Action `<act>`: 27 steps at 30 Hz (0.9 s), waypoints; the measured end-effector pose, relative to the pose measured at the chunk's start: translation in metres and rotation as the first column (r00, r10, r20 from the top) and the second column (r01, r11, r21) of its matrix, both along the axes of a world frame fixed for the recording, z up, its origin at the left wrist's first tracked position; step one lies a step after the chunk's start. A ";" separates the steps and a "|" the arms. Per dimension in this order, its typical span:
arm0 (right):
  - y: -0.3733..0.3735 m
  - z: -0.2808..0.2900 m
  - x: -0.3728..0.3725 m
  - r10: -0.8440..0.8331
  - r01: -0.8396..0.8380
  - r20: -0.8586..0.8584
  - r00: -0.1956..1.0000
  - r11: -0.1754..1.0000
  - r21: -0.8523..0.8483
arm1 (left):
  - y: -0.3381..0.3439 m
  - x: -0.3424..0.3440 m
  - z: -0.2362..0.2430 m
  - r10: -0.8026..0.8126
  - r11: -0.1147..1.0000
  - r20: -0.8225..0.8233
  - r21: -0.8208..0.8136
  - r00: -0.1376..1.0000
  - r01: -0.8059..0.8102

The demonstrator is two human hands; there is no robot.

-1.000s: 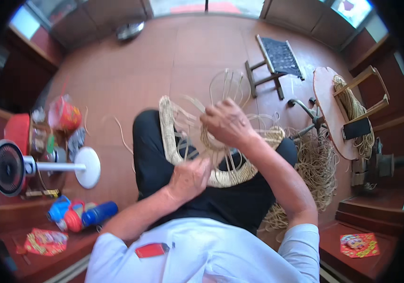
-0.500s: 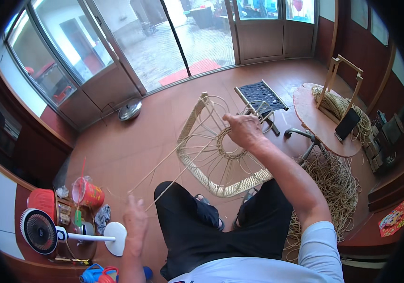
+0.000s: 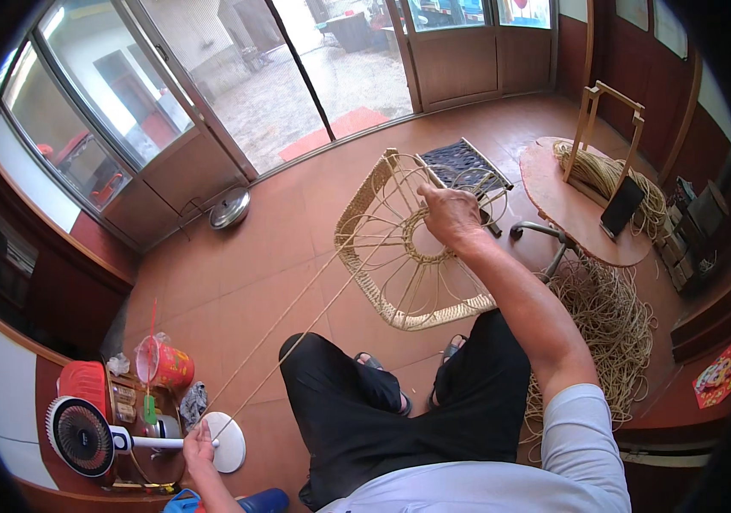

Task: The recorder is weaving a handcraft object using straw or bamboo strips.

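My right hand [image 3: 449, 215] grips the upper part of a half-woven rattan frame [image 3: 382, 282], a rounded panel with spokes and a woven rim, held upright above my knees. My left hand [image 3: 197, 446] is stretched far out to the lower left and pinches the ends of two long tan rattan strands [image 3: 297, 312]. The strands run taut from the frame's middle down to that hand. I sit in black trousers.
A heap of loose rattan cord [image 3: 609, 333] lies on the tiled floor at right. A round wooden table [image 3: 575, 209] carries a cord coil, a wooden frame and a phone. A small fan [image 3: 83, 436], red cup [image 3: 169, 368] and clutter stand at lower left. A stool [image 3: 463, 162] sits behind the frame.
My left hand left the frame and pulled the strands far out to the lower left. My view lifted toward the glass doors, and the frame now stands more upright.
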State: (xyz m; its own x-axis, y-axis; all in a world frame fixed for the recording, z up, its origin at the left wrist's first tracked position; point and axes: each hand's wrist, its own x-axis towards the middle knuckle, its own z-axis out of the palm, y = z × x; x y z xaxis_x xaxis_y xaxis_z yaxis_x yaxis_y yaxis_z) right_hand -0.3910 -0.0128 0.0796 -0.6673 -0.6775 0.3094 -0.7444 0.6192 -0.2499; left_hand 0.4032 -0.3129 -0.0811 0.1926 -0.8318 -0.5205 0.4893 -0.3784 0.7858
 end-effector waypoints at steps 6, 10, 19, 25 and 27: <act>0.005 -0.007 0.012 0.052 -0.066 -0.146 0.988 0.993 -0.096 | 0.058 -0.089 -0.008 -0.695 0.661 0.667 0.445 0.268 0.605; 0.012 0.012 0.039 0.094 -0.134 -0.245 0.965 0.979 -0.154 | 0.104 -0.250 0.050 -0.160 0.435 0.951 -0.173 0.265 0.884; 0.035 0.028 0.071 0.141 -0.176 -0.256 0.956 0.977 -0.118 | 0.167 -0.456 0.142 -0.410 0.246 0.845 -0.259 0.342 0.934; 0.039 0.016 0.057 0.127 -0.174 -0.275 0.953 0.973 -0.154 | 0.160 -0.431 0.137 -0.278 0.207 0.914 -0.244 0.296 0.947; 0.042 0.021 0.054 0.128 -0.177 -0.272 0.954 0.970 -0.164 | 0.133 -0.393 0.132 -0.198 0.265 0.925 -0.268 0.324 0.926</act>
